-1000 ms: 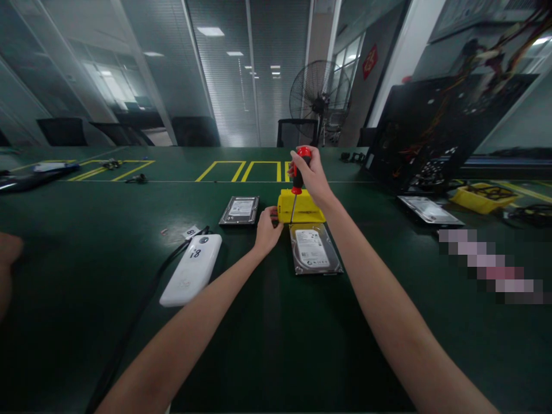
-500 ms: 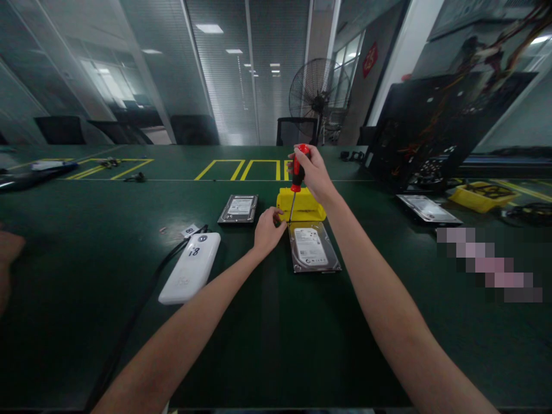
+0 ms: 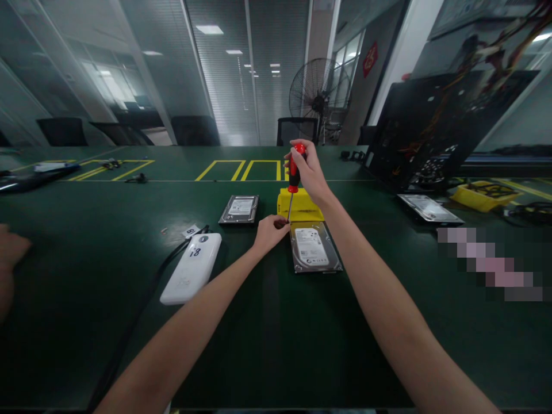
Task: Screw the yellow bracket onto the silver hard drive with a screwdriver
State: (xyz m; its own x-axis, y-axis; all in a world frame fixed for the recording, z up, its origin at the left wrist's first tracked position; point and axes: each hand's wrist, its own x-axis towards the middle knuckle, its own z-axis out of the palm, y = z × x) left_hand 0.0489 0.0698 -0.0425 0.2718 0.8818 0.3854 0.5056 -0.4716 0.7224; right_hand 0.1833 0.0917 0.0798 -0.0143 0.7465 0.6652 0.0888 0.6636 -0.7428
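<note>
My right hand (image 3: 309,172) is wrapped round the red and black handle of a screwdriver (image 3: 294,171), held nearly upright. The shaft points down to the far left corner of a hard drive (image 3: 311,246), which lies label up on the table. At that corner my left hand (image 3: 271,233) has its thumb and fingers pinched beside the screwdriver tip; what is between them, if anything, is too small to make out. Directly behind the drive stands a yellow plastic bin (image 3: 302,206), partly covered by my right hand and the screwdriver.
A second hard drive (image 3: 240,209) lies to the left, near a white power bank (image 3: 192,269) with a black cable. To the right are another drive (image 3: 430,209), a yellow basket (image 3: 483,198) and a black computer case (image 3: 435,132). Another person's hand (image 3: 12,247) shows at the left edge.
My left fingers have closed in toward the screwdriver tip at the drive's corner. The screwdriver and my right hand have shifted slightly left.
</note>
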